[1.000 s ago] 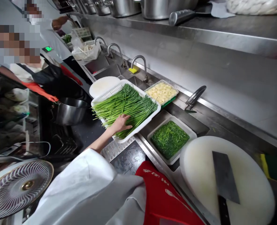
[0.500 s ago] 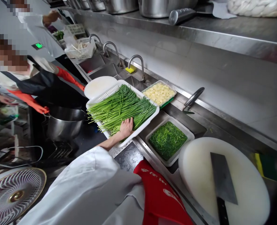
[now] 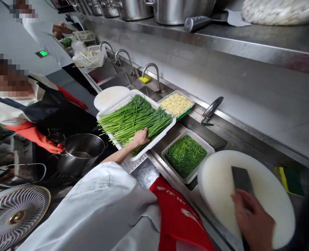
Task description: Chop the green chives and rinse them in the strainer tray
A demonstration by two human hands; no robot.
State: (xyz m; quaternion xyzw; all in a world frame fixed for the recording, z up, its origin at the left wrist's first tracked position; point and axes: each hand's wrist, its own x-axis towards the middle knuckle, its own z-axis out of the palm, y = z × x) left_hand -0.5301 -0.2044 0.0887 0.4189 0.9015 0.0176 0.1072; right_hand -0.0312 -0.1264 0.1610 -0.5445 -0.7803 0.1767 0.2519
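Wearer's two hands (image 3: 141, 136) (image 3: 255, 218), one cleaver (image 3: 241, 178), two baskets (image 3: 119, 104) (image 3: 210, 150) of greens (image 3: 135, 116)

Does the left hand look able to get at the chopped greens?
Probably yes: only the rim of the white basket seems to stand between the left hand, on the chives, and the uncovered chopped greens.

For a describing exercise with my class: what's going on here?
A person's left hand is on long green stalks in a white basket. The right hand is at a cleaver on a round board, its grip unclear. A smaller basket of cut greens sits between. A co-worker's gloved hand is at a pot.
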